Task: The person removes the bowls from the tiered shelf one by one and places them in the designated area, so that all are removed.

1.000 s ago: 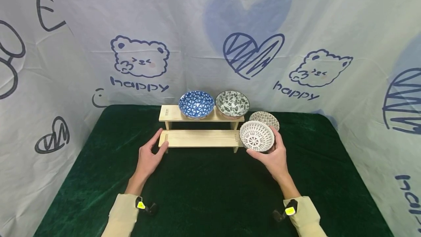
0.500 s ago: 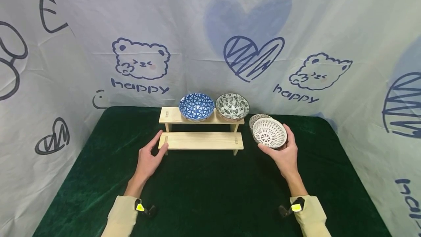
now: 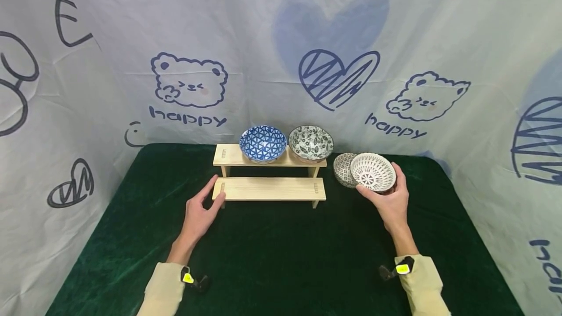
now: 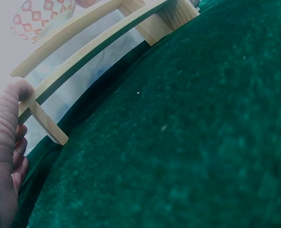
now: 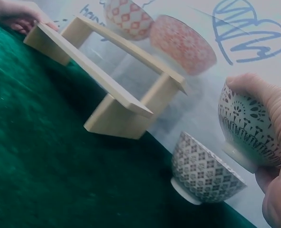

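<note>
My right hand (image 3: 391,201) grips a white bowl (image 3: 373,172) with a dark dashed pattern, thumb at its rim and fingers round its far side. In the right wrist view this bowl (image 5: 247,126) is raised above a grey-checked bowl (image 5: 204,171), which stands on the cloth right of a two-step wooden rack (image 3: 268,189). From the head view it overlaps the right part of that checked bowl (image 3: 343,170). My left hand (image 3: 198,216) holds the left end of the rack's lower step, with the thumb over the board (image 4: 78,66); the other fingers are partly hidden.
On the upper step stand a blue triangle-patterned bowl (image 3: 263,143) and a green leaf-patterned bowl (image 3: 311,143), side by side. Dark green cloth (image 3: 281,252) covers the table. A white printed curtain (image 3: 263,23) closes off the back and sides.
My right hand has carried the white bowl rightward, away from the lower step's right end, uncovering more of the checked bowl's left side. The left hand has stayed at the rack.
</note>
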Tool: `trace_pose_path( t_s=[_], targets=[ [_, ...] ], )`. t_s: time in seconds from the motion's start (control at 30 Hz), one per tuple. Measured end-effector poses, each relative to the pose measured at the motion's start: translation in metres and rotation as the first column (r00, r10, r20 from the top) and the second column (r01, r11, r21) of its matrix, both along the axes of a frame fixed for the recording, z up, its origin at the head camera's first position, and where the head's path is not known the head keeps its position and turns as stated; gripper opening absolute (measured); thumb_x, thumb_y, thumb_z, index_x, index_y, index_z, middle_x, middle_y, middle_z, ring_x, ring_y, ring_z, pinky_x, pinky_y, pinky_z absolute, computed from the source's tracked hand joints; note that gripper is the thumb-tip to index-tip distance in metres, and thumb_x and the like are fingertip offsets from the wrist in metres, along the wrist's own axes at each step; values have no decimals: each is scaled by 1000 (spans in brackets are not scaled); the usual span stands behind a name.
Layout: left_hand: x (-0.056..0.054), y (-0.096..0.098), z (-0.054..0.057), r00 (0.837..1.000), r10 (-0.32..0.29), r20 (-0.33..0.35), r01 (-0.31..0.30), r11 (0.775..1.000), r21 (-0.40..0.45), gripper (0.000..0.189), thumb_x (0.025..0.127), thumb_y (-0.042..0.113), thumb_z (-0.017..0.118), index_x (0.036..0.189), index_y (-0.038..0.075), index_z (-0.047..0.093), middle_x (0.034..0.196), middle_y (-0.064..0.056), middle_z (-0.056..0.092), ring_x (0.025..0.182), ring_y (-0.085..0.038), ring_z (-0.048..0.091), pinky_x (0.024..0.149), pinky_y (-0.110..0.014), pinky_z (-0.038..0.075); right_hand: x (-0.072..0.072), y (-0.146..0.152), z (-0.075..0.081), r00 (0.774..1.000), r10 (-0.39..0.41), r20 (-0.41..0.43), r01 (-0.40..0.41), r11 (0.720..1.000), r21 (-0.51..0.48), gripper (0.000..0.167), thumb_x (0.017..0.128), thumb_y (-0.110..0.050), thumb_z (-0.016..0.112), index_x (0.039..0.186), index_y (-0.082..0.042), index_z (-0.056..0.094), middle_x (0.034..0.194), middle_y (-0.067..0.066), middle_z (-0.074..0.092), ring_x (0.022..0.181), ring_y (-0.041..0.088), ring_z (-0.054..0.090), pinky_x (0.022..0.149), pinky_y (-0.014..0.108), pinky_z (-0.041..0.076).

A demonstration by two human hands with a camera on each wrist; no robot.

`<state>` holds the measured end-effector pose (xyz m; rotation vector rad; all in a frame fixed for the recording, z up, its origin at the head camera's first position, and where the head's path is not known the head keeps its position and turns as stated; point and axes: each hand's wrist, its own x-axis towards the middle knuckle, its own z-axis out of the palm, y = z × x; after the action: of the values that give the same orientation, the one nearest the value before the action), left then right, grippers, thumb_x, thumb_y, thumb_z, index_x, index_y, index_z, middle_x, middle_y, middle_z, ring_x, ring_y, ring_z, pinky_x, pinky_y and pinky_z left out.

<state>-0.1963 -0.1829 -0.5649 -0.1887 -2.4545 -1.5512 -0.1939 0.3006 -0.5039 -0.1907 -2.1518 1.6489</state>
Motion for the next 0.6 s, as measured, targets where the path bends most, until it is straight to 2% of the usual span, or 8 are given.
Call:
trace_pose_path(
  t_s=[0.13,0.33,0.6],
  targets=[
    [1,1,1,1000,-4,-10,4,1000,10,61,103,30,68,157,11,48,160,-6,48,149,-30,44,123,-58,31,-3,8,0,1000,-23,6,23,1000,0,106,78,-7,92,163,-18,29,161,6,40,144,24,43,119,34,41],
    [0,0,1,999,-10,-35,10,1000,16,60,103,28,69,156,9,49,160,-7,49,149,-31,44,122,-59,32,-8,18,-5,998,-52,-35,51,998,-29,108,75,-2,93,162,-15,30,159,10,41,142,26,43,117,33,42],
    [-1,-1,-2,1000,-6,-30,6,1000,4,60,103,29,69,157,10,49,160,-5,49,149,-29,45,122,-56,33,-11,29,-11,993,-117,-31,116,993,-36,107,75,-5,94,162,-17,31,160,6,41,143,23,42,120,38,40]
  ],
)
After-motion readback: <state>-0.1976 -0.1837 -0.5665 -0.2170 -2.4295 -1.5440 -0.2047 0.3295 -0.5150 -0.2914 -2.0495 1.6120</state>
